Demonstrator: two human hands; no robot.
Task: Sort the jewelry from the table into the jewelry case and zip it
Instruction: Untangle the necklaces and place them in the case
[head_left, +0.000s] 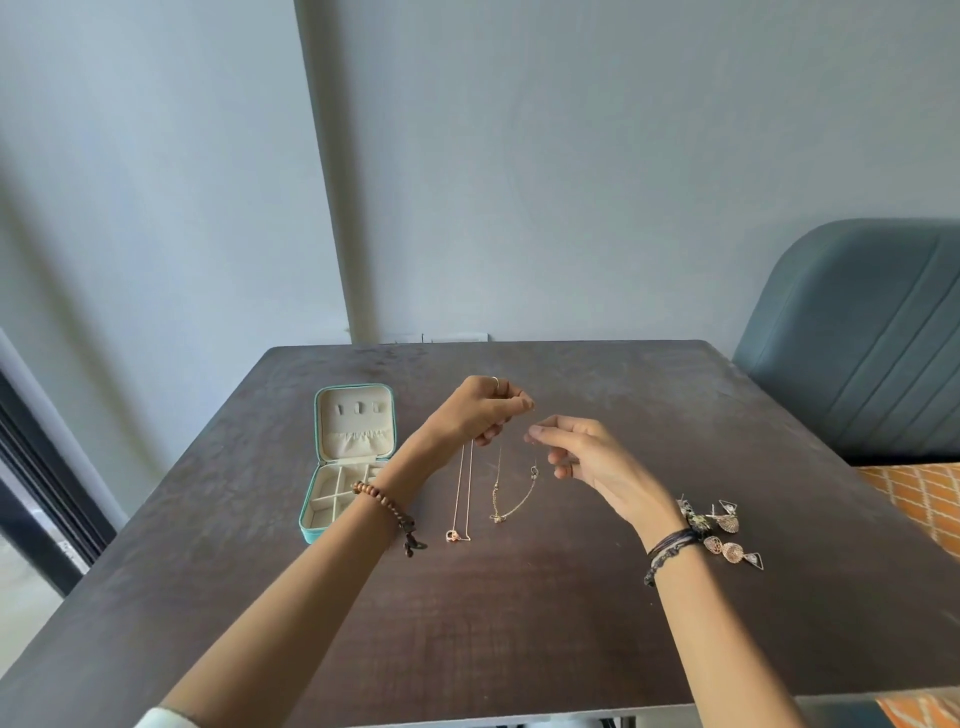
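The left hand (480, 410) pinches a necklace (464, 499) by its top, so the chain hangs straight down and stays untangled, pendant near the table (519, 623). The right hand (587, 457) pinches a second chain (511, 493). The case (317, 499) lies open at the left edge. Earrings (722, 530) wait right, with bare tabletop between.
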